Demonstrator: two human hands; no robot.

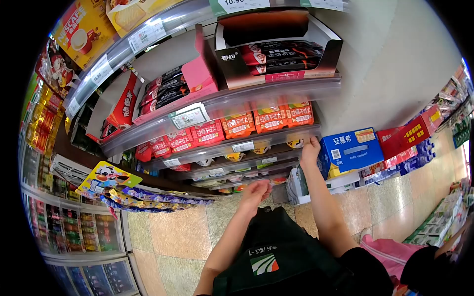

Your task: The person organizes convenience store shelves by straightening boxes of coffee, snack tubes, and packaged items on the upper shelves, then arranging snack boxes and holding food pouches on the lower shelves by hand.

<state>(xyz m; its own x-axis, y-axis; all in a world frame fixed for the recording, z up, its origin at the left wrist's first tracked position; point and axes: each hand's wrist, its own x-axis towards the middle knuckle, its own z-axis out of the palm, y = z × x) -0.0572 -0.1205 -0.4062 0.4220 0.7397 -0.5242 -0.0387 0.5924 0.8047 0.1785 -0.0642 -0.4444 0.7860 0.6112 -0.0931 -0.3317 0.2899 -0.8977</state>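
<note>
My right hand (310, 152) is raised to the right end of a lower shelf, its fingers bent together. Just left of its fingertips lies a small yellow, white and dark package (295, 143); whether the fingers grip it or the shelf's end is hidden. My left hand (255, 196) hangs in front of the lowest shelves with its fingers curled in, and nothing shows in it. Above these shelves stands a row of orange-red packs (270, 120). A dark green apron (269, 246) with a logo covers my front.
Open display boxes (279, 59) with dark packets fill the shelf above. A blue carton (351, 150) stands close to my right forearm. Hanging snack strips (143, 197) jut out at left, near a glass-fronted cooler (74, 232). Someone's pink garment (387, 254) appears at lower right.
</note>
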